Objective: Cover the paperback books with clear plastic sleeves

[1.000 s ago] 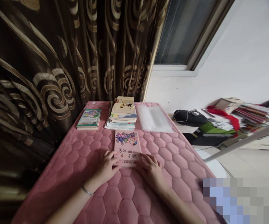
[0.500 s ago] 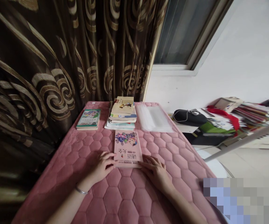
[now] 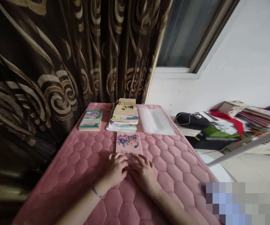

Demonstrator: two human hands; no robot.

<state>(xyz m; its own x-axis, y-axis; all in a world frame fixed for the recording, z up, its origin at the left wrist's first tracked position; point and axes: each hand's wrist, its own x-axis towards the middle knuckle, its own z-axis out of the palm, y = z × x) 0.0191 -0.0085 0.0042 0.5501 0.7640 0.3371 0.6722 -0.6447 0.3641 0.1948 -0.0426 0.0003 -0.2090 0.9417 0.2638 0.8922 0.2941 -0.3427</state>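
A pink book (image 3: 128, 144) with cartoon figures on its cover lies flat in front of me, its near part covered by my hands. My left hand (image 3: 117, 167), with a silver bracelet at the wrist, rests on the near left part of the cover; its fingers are bent but hold nothing visible. My right hand (image 3: 145, 173) lies over the near right part, fingers stretched out and spread across the cover. Both thumbs come close together near the book's front edge, which is hidden.
A pink quilted mattress (image 3: 83, 175) carries everything. A stack of books (image 3: 125, 109) stands behind the pink book. To its left lies a green-edged book (image 3: 91, 119), and to its right clear plastic sheets (image 3: 157, 120). Patterned curtains (image 3: 62, 62) hang at left; a cluttered shelf (image 3: 221, 125) is at right.
Both hands have moved inward from the sides of the pink book onto the near part of its cover. The view has shifted slightly; the other books stay in place.
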